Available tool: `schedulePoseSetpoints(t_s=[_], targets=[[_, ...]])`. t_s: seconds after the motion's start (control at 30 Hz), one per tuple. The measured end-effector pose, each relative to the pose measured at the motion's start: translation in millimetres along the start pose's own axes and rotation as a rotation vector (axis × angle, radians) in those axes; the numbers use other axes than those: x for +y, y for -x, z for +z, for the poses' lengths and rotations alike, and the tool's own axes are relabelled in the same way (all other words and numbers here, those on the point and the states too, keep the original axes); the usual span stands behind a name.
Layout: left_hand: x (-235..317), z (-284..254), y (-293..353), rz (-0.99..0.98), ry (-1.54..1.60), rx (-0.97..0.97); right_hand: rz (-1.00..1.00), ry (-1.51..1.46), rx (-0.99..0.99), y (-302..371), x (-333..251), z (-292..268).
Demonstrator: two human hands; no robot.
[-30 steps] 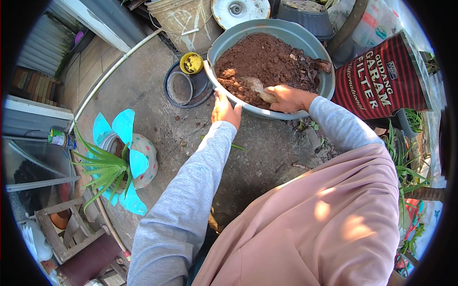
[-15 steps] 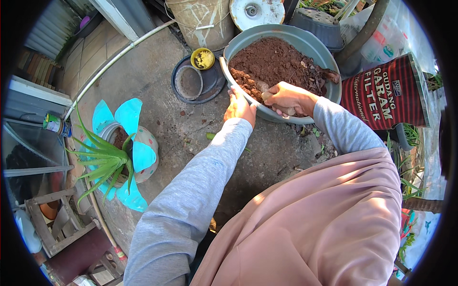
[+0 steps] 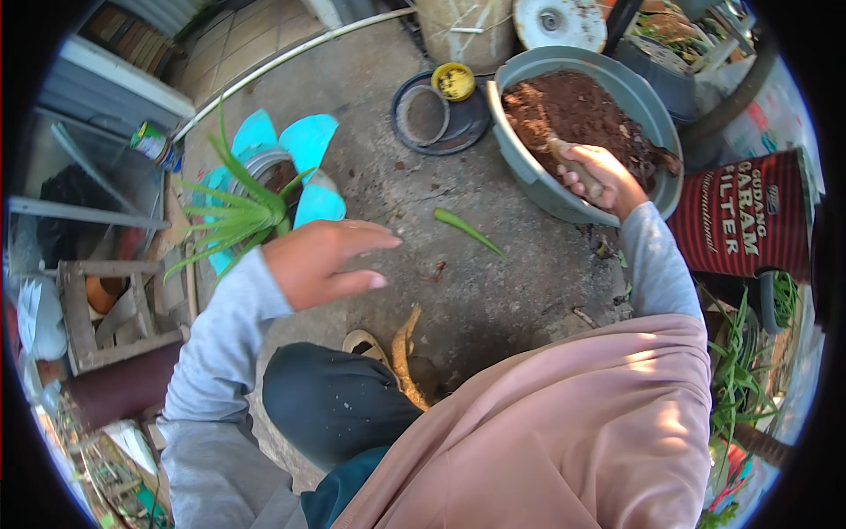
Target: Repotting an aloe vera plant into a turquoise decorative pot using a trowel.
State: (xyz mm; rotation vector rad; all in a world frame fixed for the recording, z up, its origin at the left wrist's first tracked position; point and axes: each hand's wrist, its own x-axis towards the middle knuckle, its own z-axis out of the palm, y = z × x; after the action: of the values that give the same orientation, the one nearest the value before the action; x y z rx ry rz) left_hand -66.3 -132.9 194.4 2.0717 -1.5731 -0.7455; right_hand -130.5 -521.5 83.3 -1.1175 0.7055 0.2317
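My right hand (image 3: 599, 176) is closed round the pale, thick handle of a wooden-handled tool (image 3: 575, 166). The tool's far end meets the brown soil (image 3: 586, 110) in a large grey-green tub (image 3: 520, 159), and I cannot make out its shape. My left hand (image 3: 330, 260) hangs empty over the concrete, thumb and fingers apart. Just beyond it, to the left, an aloe plant (image 3: 242, 207) leans from a pot ringed with turquoise petal shapes (image 3: 308, 145). The hand and sleeve cover part of that pot. A loose green aloe leaf (image 3: 467, 231) lies on the ground between my hands.
A black tray (image 3: 467, 137) holds a round dish (image 3: 423, 116) and a yellow cup (image 3: 454, 82). Behind stand a stained bucket (image 3: 458, 44) and a white lid (image 3: 560, 22). A red-and-black striped sack (image 3: 740, 216) stands right of the tub. A wooden frame (image 3: 119, 309) is at left.
My left hand has left the tub's rim and swung left and nearer to me, toward the aloe. My right hand still grips the tool over the soil. The view has shifted, showing my knee and foot.
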Motion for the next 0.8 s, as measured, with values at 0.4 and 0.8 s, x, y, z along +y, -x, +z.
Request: schedulePoseSetpoints(t_s=[0.4, 0.8], targets=[[-63, 71, 189, -0.794, -0.351, 0.616, 0.016, -0.124, 0.108, 16, -1, -19], [-135, 71, 102, -1.248, -0.200, 0.332, -0.055, -0.125, 0.113, 53, -8, -2]])
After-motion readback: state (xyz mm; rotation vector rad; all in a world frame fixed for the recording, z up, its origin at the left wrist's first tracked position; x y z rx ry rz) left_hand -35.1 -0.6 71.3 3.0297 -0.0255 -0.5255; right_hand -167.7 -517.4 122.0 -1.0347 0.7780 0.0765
